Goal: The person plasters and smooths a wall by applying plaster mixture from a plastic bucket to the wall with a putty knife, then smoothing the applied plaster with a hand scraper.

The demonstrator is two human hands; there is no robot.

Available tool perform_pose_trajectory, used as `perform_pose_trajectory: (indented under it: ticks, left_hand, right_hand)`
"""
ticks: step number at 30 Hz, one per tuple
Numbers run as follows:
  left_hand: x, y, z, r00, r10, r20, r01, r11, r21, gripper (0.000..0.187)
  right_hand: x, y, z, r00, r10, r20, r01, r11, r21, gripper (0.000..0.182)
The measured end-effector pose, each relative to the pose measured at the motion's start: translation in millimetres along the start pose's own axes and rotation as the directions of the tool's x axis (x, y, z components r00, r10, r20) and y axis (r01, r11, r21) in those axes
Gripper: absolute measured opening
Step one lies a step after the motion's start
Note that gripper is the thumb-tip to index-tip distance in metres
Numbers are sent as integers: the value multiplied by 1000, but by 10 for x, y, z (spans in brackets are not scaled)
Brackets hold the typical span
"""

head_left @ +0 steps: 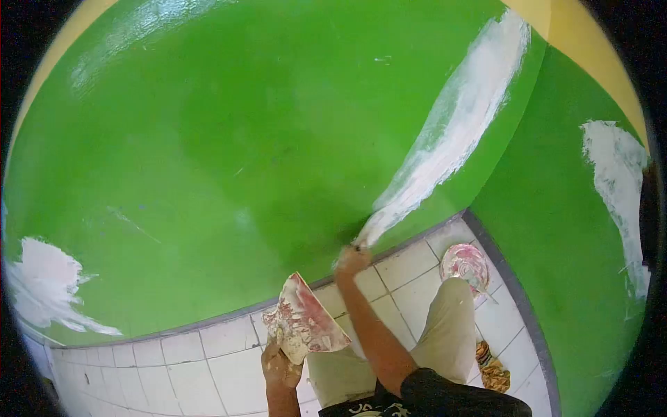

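My left hand [281,365] grips a roughly triangular piece [306,320], pinkish red and crusted with pale putty, near its lower left edge. My right hand [353,259] is closed against the lower part of the green wall [264,153]. It is at the bottom end of a long white putty streak [458,118] that slants up to the right. What the right fingers hold is too small and hidden to make out.
A round pink container [464,263] smeared with white putty stands on the tiled floor [410,267] by the corner, with a thin tool across its edge. A crumpled brown-yellow cloth or wrapper [493,372] lies nearby. More white patches mark the left wall [48,281] and right wall [618,174].
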State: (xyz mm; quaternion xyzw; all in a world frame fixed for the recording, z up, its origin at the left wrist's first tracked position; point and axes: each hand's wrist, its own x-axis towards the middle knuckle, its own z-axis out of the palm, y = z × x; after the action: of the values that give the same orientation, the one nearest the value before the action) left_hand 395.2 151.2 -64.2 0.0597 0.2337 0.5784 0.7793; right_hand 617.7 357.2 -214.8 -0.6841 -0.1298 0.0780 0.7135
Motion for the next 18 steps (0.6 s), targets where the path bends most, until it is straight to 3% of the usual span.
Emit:
perform_pose_trajectory:
  ticks: [1,3,4,6,8,10,11,12,13,15,17,18]
  left_hand:
    - [7,13,-25,999,10,-47,-10,1000,14,40]
    - [0,28,105,996,30,-84,-29,1000,12,39]
    - [0,-12,188,992,56,-115,-57,998,-1,39]
    - [50,-13,249,992,50,-114,-50,999,3,38]
    - [37,39,210,995,47,-86,-44,999,28,38]
    - [69,49,317,993,67,-99,-62,997,49,36]
    - [77,53,350,991,84,-103,-77,995,68,35]
    - [71,68,330,992,78,-101,-71,995,74,35]
    - [85,91,271,995,59,-82,-52,995,85,35]
    - [80,89,220,997,46,-66,-39,994,103,35]
    - [47,47,211,998,58,-31,-55,996,75,40]
    - [35,45,288,998,25,-58,-26,1000,-15,40]
  right_hand:
    - [-235,-77,88,991,-129,-26,124,982,-142,40]
    - [-634,-748,-243,982,-103,156,127,980,-155,47]
    - [-761,-834,-494,929,154,337,-94,978,-188,47]
    - [-810,-865,-934,915,119,386,-73,989,-132,44]
    - [-735,-252,-1200,966,6,257,15,997,-81,28]
    - [-257,198,-1190,988,153,35,-157,943,293,13]
    - [62,-9,-1088,921,379,85,-340,680,649,11]
    - [172,-214,-949,954,294,53,-278,810,516,7]
    - [226,-364,-813,981,191,34,-190,910,369,18]
    - [-20,-205,-312,984,113,-139,-100,990,99,15]
    - [-469,-132,-248,958,288,9,-288,957,-26,10]
    - [-616,-194,-398,979,160,128,-153,986,-58,11]
